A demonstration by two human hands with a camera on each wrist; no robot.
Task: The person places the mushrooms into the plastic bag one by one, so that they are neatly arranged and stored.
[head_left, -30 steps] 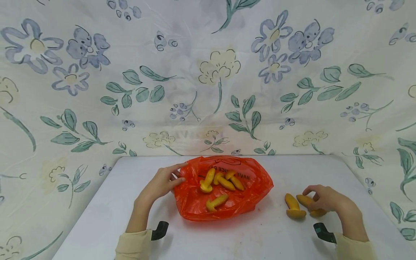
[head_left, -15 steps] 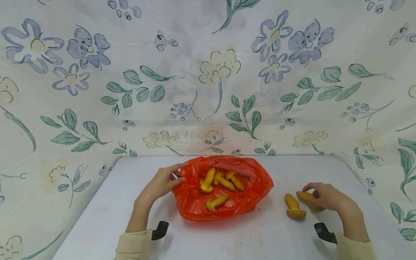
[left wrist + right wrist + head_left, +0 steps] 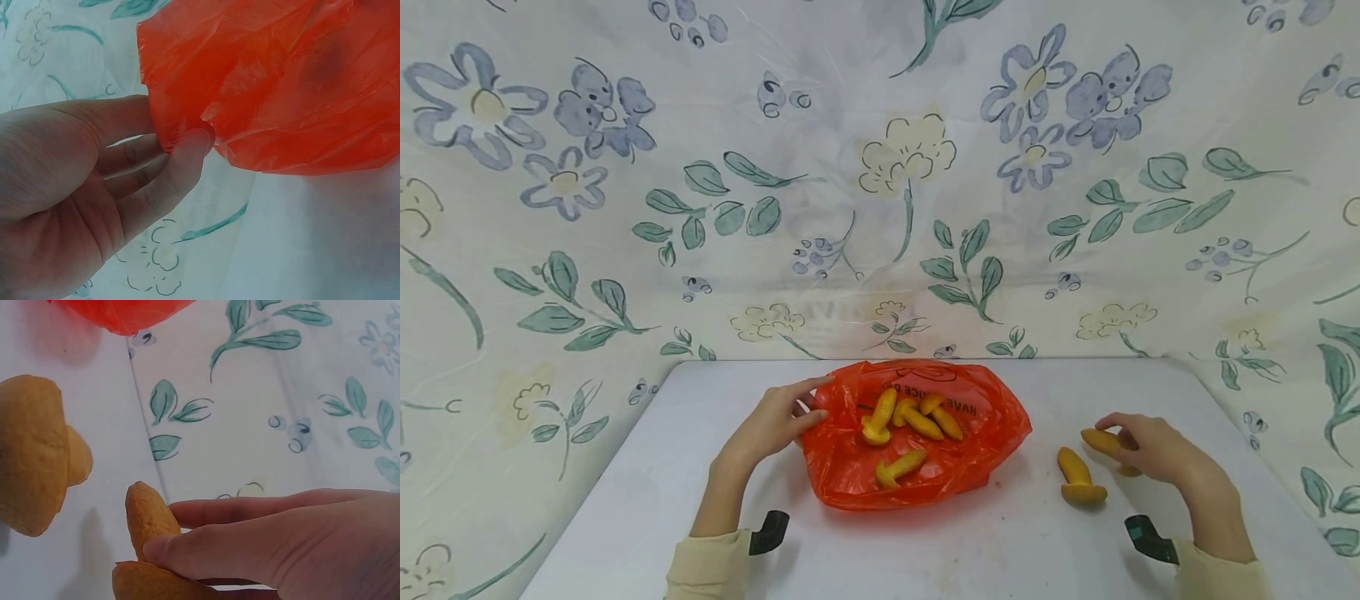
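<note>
A red plastic bag [image 3: 842, 475] lies with its mouth open on the table, with several yellow-brown mushrooms [image 3: 922, 422] inside. At its left edge my left hand [image 3: 771, 423] pinches the plastic; the left wrist view shows the bag's rim [image 3: 169, 119] between thumb and fingers. Over to the right, my right hand [image 3: 1156, 450] holds another mushroom [image 3: 147, 515] between thumb and fingers. Part of that mushroom's cap is hidden by the hand in the head view. One more mushroom [image 3: 1078, 482] lies loose on the table, just left of the right hand.
The white table [image 3: 940, 554] ends at a cloth backdrop [image 3: 820, 208] printed with flowers and leaves. Dark wrist-camera mounts [image 3: 1150, 537] stick out from both sleeves above the tabletop.
My right hand has risen slightly and shifted a little away from me, lifting the mushroom it holds. The left hand, the bag and the loose mushroom have stayed put.
</note>
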